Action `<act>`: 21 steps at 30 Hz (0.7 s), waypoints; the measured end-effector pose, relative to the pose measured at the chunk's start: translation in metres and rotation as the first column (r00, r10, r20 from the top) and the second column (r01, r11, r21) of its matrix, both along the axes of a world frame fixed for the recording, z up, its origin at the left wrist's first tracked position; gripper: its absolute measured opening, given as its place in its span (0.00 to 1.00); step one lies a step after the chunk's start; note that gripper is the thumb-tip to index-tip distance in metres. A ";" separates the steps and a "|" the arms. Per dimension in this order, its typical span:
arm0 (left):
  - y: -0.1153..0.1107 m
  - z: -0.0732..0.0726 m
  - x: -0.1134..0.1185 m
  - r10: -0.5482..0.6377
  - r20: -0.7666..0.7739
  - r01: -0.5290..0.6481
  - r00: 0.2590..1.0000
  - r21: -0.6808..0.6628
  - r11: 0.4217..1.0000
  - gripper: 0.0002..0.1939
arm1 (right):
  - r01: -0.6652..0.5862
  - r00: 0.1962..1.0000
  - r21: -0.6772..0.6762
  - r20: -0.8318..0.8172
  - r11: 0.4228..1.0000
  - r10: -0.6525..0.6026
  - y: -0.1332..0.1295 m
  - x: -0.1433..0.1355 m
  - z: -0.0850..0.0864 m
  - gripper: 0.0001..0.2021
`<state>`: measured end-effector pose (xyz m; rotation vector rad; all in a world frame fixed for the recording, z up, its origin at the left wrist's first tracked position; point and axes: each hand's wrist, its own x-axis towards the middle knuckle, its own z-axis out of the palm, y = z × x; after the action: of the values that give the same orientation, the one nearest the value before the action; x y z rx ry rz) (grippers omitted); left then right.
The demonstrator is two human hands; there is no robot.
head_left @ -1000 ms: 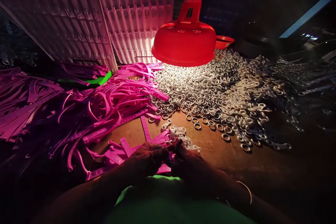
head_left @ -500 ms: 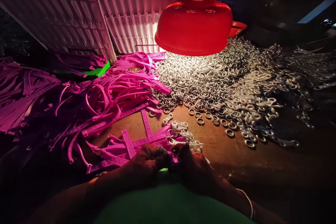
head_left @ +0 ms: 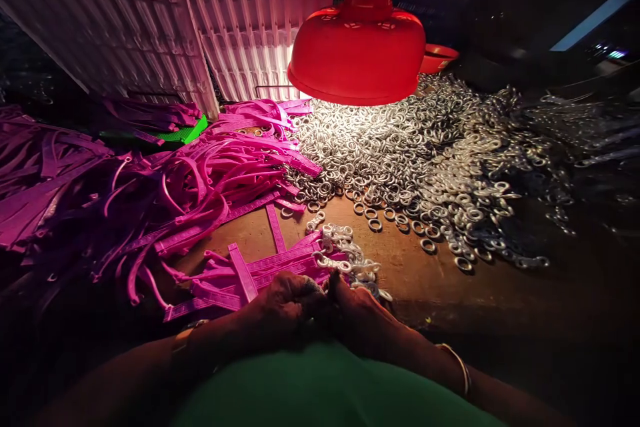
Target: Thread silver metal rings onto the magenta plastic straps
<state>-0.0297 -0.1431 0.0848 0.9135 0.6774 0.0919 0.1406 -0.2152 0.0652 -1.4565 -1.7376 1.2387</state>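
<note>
My left hand [head_left: 285,303] and my right hand [head_left: 363,313] meet at the near edge of the table, fingertips pinched together. Whatever lies between the fingers is in shadow and hidden. Just beyond them is a small heap of pink straps [head_left: 245,270], with silvery metal fittings [head_left: 334,261] gathered at its right end. These fittings look like rings with short links, and they lie close to my fingertips. A larger pile of pink straps [head_left: 200,180] spreads to the left.
A red lamp shade [head_left: 357,57] hangs low over a broad heap of metal rings and links [head_left: 380,153]. Ribbed pale panels [head_left: 260,20] stand at the back left, beside a green tray [head_left: 190,130]. The wooden table [head_left: 415,280] has a dark near edge.
The two hands have drawn closer together and turned slightly, and the gap between them has closed. The whole view has shifted a little; straps and rings lie as before.
</note>
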 end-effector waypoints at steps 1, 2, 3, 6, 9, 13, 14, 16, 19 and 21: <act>0.000 0.000 0.000 0.000 0.019 0.000 1.000 0.007 1.000 0.27 | -0.048 0.999 0.007 0.020 0.999 0.048 0.001 0.001 0.003 0.17; 0.000 -0.001 0.000 0.000 0.037 -0.001 0.999 0.018 1.000 0.27 | -0.093 0.995 0.000 0.041 0.996 0.092 0.002 0.002 0.005 0.16; 0.000 -0.001 0.000 -0.003 0.047 0.002 0.999 0.028 1.000 0.26 | -0.130 0.989 -0.018 0.067 0.991 0.131 0.003 0.003 0.008 0.15; 0.001 -0.002 -0.002 -0.044 0.016 0.042 0.999 0.116 0.992 0.24 | -0.180 0.974 -0.116 0.115 0.977 0.193 0.006 0.005 0.013 0.12; 0.002 0.000 -0.004 -0.056 -0.044 0.065 0.997 0.239 0.969 0.22 | -0.199 0.957 -0.155 0.183 0.968 0.226 0.011 0.005 0.015 0.12; 0.002 0.002 -0.002 0.034 -0.049 -0.024 0.998 0.202 0.979 0.23 | -0.210 0.944 -0.141 0.227 0.967 0.238 0.019 0.005 0.019 0.11; 0.002 0.002 -0.002 0.051 -0.045 -0.042 0.998 0.182 0.982 0.24 | -0.206 0.947 -0.140 0.219 0.968 0.233 0.020 0.005 0.020 0.11; 0.002 0.004 -0.001 0.070 -0.042 -0.061 0.997 0.174 0.983 0.25 | -0.200 0.952 -0.137 0.205 0.970 0.226 0.021 0.006 0.022 0.10; 0.001 0.006 0.000 0.089 -0.060 -0.079 0.994 0.162 0.984 0.27 | -0.190 0.961 -0.129 0.179 0.973 0.211 0.019 0.007 0.022 0.11; 0.000 0.006 0.000 0.101 -0.086 -0.091 0.991 0.109 0.990 0.27 | -0.172 0.970 -0.103 0.153 0.980 0.187 0.015 0.008 0.018 0.11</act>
<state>-0.0295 -0.1433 0.0910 0.9900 0.8079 0.1736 0.1481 -0.2002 0.0836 -1.5152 -1.9830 1.3371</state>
